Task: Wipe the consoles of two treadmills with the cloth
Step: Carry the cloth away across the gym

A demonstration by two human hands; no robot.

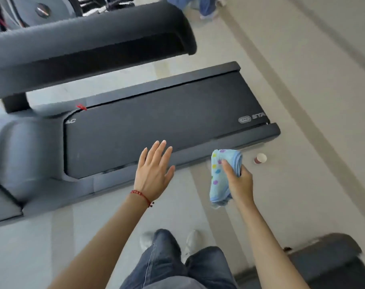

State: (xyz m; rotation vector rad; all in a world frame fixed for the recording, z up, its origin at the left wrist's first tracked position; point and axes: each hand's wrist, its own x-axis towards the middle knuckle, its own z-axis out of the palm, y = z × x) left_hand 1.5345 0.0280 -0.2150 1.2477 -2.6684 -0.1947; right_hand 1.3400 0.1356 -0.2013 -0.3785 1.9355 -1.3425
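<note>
Pale floor (302, 101), treadmill (156, 126) lying crosswise. Right hand (240, 182) grips the cloth (221, 176); left hand (154, 174) open, nearer the console (83, 49) up-left.

Only readable stuff is on the dark grey treadmill belt (156, 126): pale letters "STA" next to a small rounded logo at its right end, cut off, and "AC" at the left end.

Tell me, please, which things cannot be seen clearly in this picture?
Head view:
- Treadmill console: not visible; the handrail covers that area and the frame edge cuts it.
- Belt lettering: blurred, partly cut.
- Cloth: the right hand fingers hide its far side.
- Cup: too small to read.
- Second machine: cut off at the bottom edge.
</note>
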